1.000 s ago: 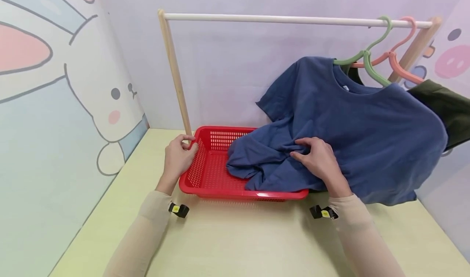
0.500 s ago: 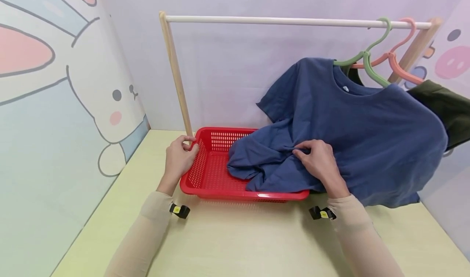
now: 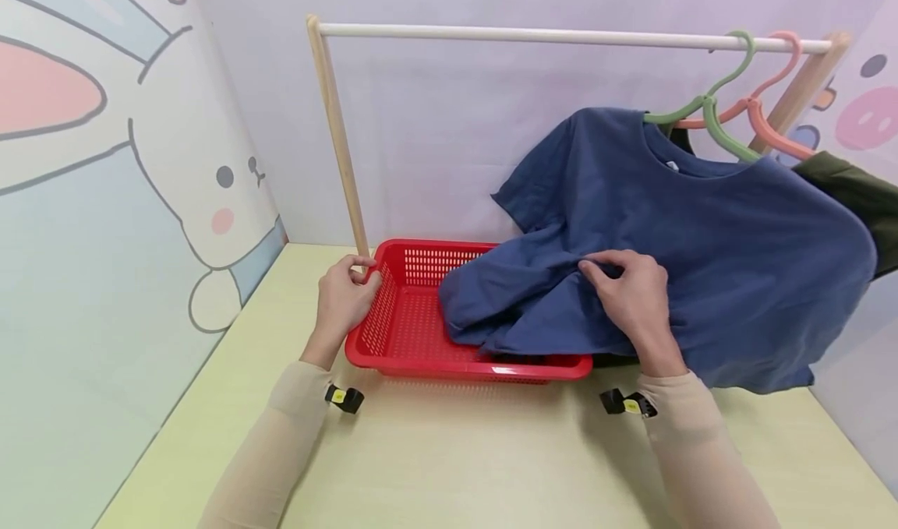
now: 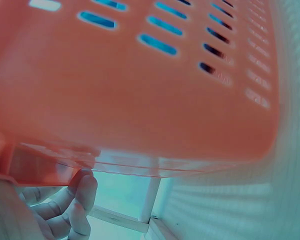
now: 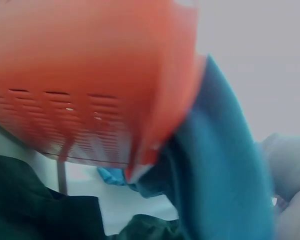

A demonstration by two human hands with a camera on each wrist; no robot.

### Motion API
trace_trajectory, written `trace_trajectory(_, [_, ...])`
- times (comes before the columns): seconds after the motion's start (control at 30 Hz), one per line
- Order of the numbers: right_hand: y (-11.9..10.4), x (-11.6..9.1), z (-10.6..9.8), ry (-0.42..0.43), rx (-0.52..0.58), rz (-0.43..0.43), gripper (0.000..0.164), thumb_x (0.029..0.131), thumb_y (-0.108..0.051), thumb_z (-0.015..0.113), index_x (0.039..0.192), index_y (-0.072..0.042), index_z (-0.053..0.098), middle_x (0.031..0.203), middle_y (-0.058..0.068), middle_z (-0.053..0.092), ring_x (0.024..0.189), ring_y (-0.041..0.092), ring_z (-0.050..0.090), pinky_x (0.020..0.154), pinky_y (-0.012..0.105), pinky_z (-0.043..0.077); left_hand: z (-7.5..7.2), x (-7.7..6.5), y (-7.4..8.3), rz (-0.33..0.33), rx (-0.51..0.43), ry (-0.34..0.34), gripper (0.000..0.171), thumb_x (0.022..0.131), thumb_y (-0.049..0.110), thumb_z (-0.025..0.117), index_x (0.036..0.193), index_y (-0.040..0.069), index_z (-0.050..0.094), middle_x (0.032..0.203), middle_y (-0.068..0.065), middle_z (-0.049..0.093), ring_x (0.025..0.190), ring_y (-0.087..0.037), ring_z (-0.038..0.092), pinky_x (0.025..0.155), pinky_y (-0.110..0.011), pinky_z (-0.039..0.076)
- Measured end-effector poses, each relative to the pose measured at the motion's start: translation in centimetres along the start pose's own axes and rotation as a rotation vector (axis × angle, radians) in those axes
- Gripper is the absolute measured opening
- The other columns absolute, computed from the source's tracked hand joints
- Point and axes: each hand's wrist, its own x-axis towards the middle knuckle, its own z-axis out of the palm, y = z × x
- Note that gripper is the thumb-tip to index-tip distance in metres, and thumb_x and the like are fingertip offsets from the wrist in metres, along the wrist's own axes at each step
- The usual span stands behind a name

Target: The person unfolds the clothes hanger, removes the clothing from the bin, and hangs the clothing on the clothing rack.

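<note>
A blue T-shirt (image 3: 722,248) hangs on a green hanger (image 3: 721,124) at the right, and its lower left part droops into a red plastic basket (image 3: 463,368). My right hand (image 3: 634,299) pinches a fold of that shirt above the basket's right part. With my left hand (image 3: 344,299) I hold the basket's left rim; thumb and fingers curl at the rim in the left wrist view, below the basket wall (image 4: 115,95). The right wrist view is blurred, with blue cloth (image 5: 220,170) draped over the basket edge. The basket's right end is hidden by the shirt.
A garment rack with a white rail (image 3: 491,33) and wooden posts (image 3: 340,139) stands behind the basket. A dark green garment (image 3: 859,194) hangs on a pink hanger (image 3: 782,135) behind the blue shirt. Painted walls border the pale yellow table (image 3: 449,467).
My right hand has closed its pinch on the shirt and moved slightly right and up. The cloth's lower edge has lifted off the basket's front rim. The left hand stays put.
</note>
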Motion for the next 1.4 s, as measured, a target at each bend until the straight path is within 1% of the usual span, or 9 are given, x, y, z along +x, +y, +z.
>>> trace_trajectory(0.13, [0.2,0.4,-1.1,0.104,0.025,0.021,0.023,0.101,-0.024,0.085,0.114,-0.006,0.088,0.117,0.023,0.081,0.111,0.043,0.074,0.099,0.056,0.056,0.0,0.0,0.0,-0.001,0.002,0.000,0.034,0.109,0.025,0.068,0.138,0.008,0.071,0.110,-0.019,0.076,0.092,-0.032,0.077,0.086,-0.050,0.068])
trace_trajectory(0.3, [0.8,0.9,-2.7,0.204,0.028,0.065,0.023,0.101,-0.026,0.085,0.115,-0.008,0.089,0.118,0.018,0.083,0.111,0.037,0.075,0.091,0.024,0.048,0.0,0.0,0.0,0.002,0.001,-0.003,0.034,0.109,0.024,0.068,0.138,0.007,0.071,0.108,-0.020,0.076,0.091,-0.032,0.076,0.085,-0.050,0.068])
trace_trajectory(0.4, [1.2,1.1,-3.6,0.245,0.023,0.099,0.024,0.101,-0.029,0.085,0.116,-0.011,0.089,0.119,0.015,0.083,0.107,0.029,0.074,0.085,0.013,0.041,0.0,0.0,0.0,0.006,-0.002,0.000,0.033,0.109,0.024,0.068,0.138,0.007,0.071,0.107,-0.020,0.076,0.090,-0.032,0.076,0.084,-0.050,0.069])
trace_trajectory(0.6, [1.7,1.5,-4.9,0.319,0.026,0.151,0.025,0.100,-0.033,0.085,0.116,-0.015,0.090,0.114,0.014,0.084,0.085,-0.012,0.055,0.081,0.011,0.039,0.0,0.0,0.1,0.015,-0.001,0.004,0.033,0.109,0.024,0.068,0.137,0.007,0.071,0.106,-0.019,0.076,0.089,-0.031,0.077,0.084,-0.049,0.069])
trace_trajectory(0.67, [1.9,1.6,-5.3,0.343,0.037,0.176,0.025,0.099,-0.033,0.085,0.115,-0.015,0.090,0.107,0.003,0.084,0.084,-0.017,0.053,0.081,0.011,0.040,0.0,0.1,0.0,0.015,0.001,0.006,0.033,0.109,0.023,0.068,0.137,0.007,0.071,0.106,-0.019,0.076,0.089,-0.031,0.077,0.084,-0.049,0.069])
trace_trajectory(0.8, [2.2,1.7,-6.3,0.380,0.072,0.230,0.027,0.098,-0.034,0.085,0.115,-0.014,0.090,0.087,-0.030,0.068,0.084,-0.015,0.056,0.081,0.013,0.040,0.1,0.1,0.0,0.016,0.002,0.007,0.032,0.109,0.023,0.068,0.137,0.007,0.072,0.106,-0.019,0.077,0.089,-0.031,0.077,0.084,-0.049,0.069])
trace_trajectory(0.87, [2.3,1.7,-6.7,0.392,0.090,0.256,0.029,0.098,-0.034,0.084,0.116,-0.012,0.089,0.080,-0.038,0.059,0.082,-0.013,0.056,0.079,0.014,0.039,0.1,0.1,0.0,0.013,0.000,0.007,0.032,0.109,0.023,0.068,0.137,0.007,0.072,0.106,-0.019,0.077,0.090,-0.031,0.077,0.085,-0.050,0.068])
trace_trajectory(1.17, [1.4,1.7,-7.8,0.420,0.133,0.337,0.032,0.099,-0.030,0.080,0.119,-0.006,0.087,0.071,-0.037,0.056,0.075,-0.010,0.053,0.076,0.016,0.037,0.0,0.3,0.0,0.001,-0.002,-0.002,0.033,0.109,0.024,0.067,0.138,0.007,0.072,0.108,-0.019,0.077,0.090,-0.032,0.077,0.086,-0.050,0.068])
trace_trajectory(1.4, [1.7,1.7,-7.7,0.408,0.120,0.362,0.034,0.100,-0.032,0.077,0.121,-0.007,0.087,0.073,-0.038,0.056,0.076,-0.010,0.053,0.077,0.017,0.037,0.1,0.3,-0.1,-0.002,-0.003,-0.003,0.033,0.109,0.024,0.068,0.137,0.007,0.072,0.107,-0.019,0.077,0.090,-0.032,0.077,0.085,-0.050,0.068])
